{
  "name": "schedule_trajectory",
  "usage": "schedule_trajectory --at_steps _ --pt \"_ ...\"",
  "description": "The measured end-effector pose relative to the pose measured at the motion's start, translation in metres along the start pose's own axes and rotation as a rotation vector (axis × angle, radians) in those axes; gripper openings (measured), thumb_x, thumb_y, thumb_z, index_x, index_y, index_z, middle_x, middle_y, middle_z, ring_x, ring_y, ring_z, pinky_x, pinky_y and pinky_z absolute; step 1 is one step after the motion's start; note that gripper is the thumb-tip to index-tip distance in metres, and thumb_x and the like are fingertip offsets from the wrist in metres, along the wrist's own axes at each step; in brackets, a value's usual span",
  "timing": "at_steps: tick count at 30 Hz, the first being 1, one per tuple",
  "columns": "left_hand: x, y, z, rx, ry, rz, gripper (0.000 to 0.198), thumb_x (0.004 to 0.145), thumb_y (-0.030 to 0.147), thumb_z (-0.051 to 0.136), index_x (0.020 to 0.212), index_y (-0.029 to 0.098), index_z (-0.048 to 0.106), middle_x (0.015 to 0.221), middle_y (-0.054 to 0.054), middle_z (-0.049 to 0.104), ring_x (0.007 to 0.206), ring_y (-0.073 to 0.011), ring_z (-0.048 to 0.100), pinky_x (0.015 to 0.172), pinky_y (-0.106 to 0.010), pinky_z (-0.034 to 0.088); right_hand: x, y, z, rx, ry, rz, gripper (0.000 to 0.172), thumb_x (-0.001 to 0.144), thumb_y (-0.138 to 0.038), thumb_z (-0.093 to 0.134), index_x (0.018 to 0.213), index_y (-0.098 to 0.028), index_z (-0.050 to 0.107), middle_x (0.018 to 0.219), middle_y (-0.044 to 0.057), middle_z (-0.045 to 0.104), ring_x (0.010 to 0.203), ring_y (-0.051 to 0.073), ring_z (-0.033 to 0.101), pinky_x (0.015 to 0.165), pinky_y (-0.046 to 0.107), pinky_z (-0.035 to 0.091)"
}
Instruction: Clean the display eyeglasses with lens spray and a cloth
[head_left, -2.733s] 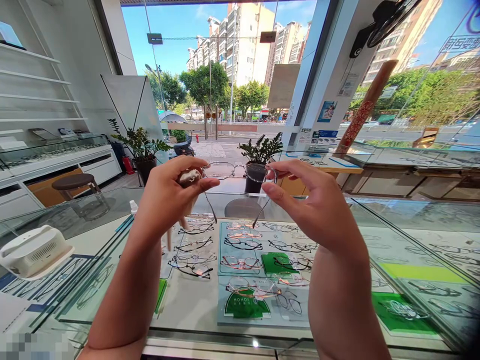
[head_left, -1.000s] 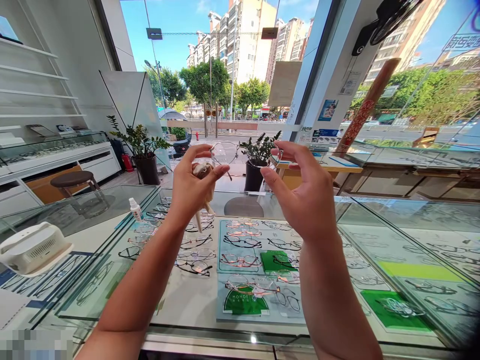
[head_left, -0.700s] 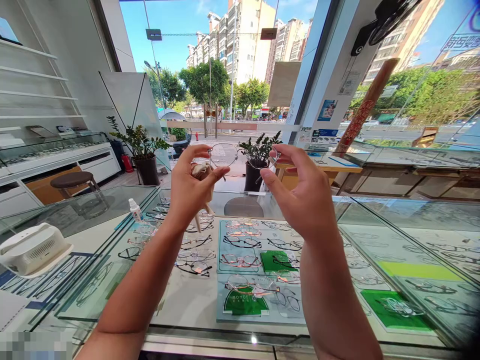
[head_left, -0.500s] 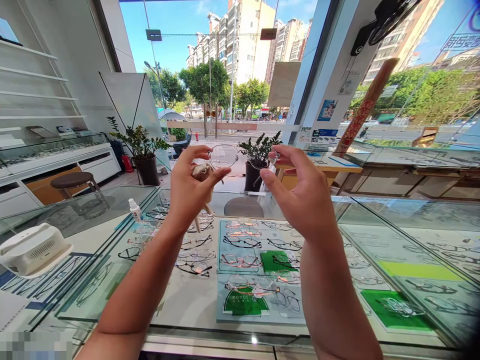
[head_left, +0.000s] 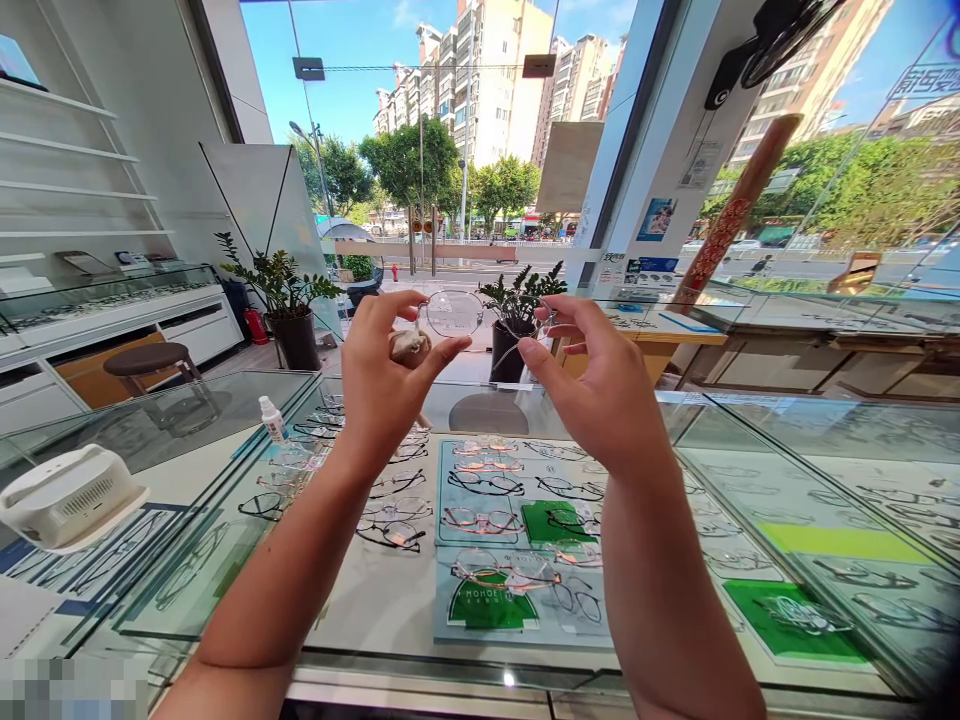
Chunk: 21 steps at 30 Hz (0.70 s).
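From the head view I observe the thin-rimmed spectacles (head_left: 482,312), raised in the air above the glass desk (head_left: 390,666): the left hand (head_left: 384,365), partly curled, holds one end and a pale cloth (head_left: 409,347); the right hand (head_left: 596,370), thumb and forefinger slightly apart, holds the opposite end; rows of display frames (head_left: 484,522) lie below

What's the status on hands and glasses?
Left hand gripping one end of eyeglasses, plus beige cloth; right hand gripping the other. Eyeglasses held up off display case. Nothing visibly blocking.
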<state>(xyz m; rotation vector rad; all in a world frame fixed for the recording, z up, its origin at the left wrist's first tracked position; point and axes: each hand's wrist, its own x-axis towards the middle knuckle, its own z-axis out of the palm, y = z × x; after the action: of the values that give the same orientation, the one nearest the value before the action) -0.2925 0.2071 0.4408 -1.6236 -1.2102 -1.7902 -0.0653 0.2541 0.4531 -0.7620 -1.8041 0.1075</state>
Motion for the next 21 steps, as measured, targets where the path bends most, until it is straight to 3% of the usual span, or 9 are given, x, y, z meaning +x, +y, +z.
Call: schedule_trajectory --at_steps 11,21 --pt "-0.0009 0.0056 -0.0006 0.113 0.054 0.148 0.048 0.084 0.051 0.095 0.121 0.029 0.073 0.109 -0.007 0.069 0.099 -0.0227 0.066 0.083 -0.038 0.058 0.0028 0.0036 0.0027 0.027 -0.052 0.044 0.044 0.099 -0.048 0.071 0.14 -0.03 0.067 0.136 0.01 0.078 0.116 0.034 0.075 0.1 0.059 0.06" --pt "-0.0042 0.0035 0.0016 0.101 0.055 0.151 0.051 0.086 0.054 0.092 0.126 0.029 0.072 0.118 -0.008 0.067 0.107 -0.0243 0.069 0.088 -0.039 0.061 0.0021 0.0025 0.0022 0.037 -0.019 0.02 0.043 0.097 -0.042 0.072 0.138 -0.031 0.066 0.136 0.01 0.076 0.117 0.033 0.073 0.099 0.057 0.061"
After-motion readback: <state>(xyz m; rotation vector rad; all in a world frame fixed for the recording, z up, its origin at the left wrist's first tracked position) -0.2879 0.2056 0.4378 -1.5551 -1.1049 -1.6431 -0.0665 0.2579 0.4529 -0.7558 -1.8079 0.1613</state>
